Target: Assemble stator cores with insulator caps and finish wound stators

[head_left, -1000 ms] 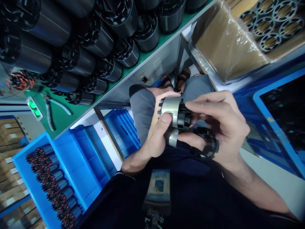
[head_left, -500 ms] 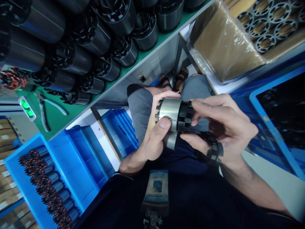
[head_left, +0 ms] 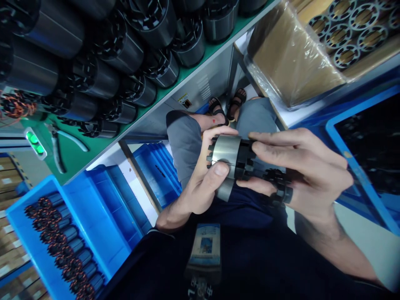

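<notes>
My left hand (head_left: 206,183) is wrapped round a silver motor stator core (head_left: 227,149), its thumb pressed on the metal side. Black plastic teeth stick out at the core's left end. A black toothed plastic end ring (head_left: 245,155) sits at its right end, where the fingertips of my right hand (head_left: 308,164) touch it. Beneath the first core, a second silver core (head_left: 225,190) shows partly in my left hand. Another black toothed ring (head_left: 283,188) is held in my right hand against the palm, partly hidden by the fingers.
Several dark stators (head_left: 120,46) stand on the green bench (head_left: 75,156) at upper left, with pliers (head_left: 58,146) nearby. A blue bin (head_left: 93,208) holds wound stators. At upper right, a plastic-lined carton (head_left: 281,54) contains bare cores; a blue crate (head_left: 331,125) of black parts lies below it.
Both hands and the core have shifted slightly right and down. The fingers of my right hand have straightened along the end ring, and the loose ring sits more edge-on in that hand.
</notes>
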Available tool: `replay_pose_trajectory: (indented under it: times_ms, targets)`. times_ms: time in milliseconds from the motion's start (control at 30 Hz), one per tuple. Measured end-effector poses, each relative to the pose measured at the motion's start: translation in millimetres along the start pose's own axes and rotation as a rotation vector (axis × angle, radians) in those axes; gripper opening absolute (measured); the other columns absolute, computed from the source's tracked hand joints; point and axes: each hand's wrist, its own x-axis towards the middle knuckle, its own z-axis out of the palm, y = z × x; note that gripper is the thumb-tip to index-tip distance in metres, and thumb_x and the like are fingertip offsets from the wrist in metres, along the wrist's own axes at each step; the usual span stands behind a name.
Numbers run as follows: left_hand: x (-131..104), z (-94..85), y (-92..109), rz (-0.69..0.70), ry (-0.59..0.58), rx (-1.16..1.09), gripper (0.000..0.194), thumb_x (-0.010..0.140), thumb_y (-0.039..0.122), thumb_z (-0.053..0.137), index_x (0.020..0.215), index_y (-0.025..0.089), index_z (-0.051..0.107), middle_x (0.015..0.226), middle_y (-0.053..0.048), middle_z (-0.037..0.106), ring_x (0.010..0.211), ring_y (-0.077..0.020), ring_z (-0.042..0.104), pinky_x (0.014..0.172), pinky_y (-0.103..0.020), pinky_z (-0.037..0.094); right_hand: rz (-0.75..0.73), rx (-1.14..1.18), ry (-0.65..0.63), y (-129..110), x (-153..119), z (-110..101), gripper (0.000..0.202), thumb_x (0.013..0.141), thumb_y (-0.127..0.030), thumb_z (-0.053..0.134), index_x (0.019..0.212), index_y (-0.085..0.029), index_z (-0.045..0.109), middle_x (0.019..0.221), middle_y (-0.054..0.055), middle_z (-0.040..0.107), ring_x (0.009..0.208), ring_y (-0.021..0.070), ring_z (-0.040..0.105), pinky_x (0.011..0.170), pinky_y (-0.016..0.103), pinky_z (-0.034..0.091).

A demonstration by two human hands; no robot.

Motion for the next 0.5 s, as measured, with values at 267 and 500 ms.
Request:
replay_pose_trajectory:
  times_ms: [267, 500]
  targets:
    - [-5.4, -2.3, -30.1, -0.044, -0.009, -0.187, 0.073, 0.109, 0.087, 0.063, 0.159, 0.034, 0.07, 0.117, -0.012, 0.087, 0.102, -0.0396, 0.088, 0.081, -0.052, 0.073, 0.134, -0.016, -0.135, -15.7, 6.2, -3.5, 0.064, 0.103, -0.03, 0.099, 0.165, -0.033, 0.082, 0.142, 0.01, 0.085, 0.107, 0.0276, 0.087, 0.092, 0.042, 0.078]
    - [11.9, 18.8, -20.2, 0.019, 0.283, -0.202, 0.097, 0.111, 0.103, 0.021, 0.11, 0.028, 0.083, 0.11, -0.017, 0.085, 0.129, -0.0415, 0.084, 0.102, -0.059, 0.076, 0.258, -0.045, -0.237, -21.9, 9.0, -29.2, 0.045, 0.105, -0.009, 0.083, 0.143, -0.03, 0.09, 0.108, 0.001, 0.088, 0.087, 0.018, 0.081, 0.072, 0.034, 0.06]
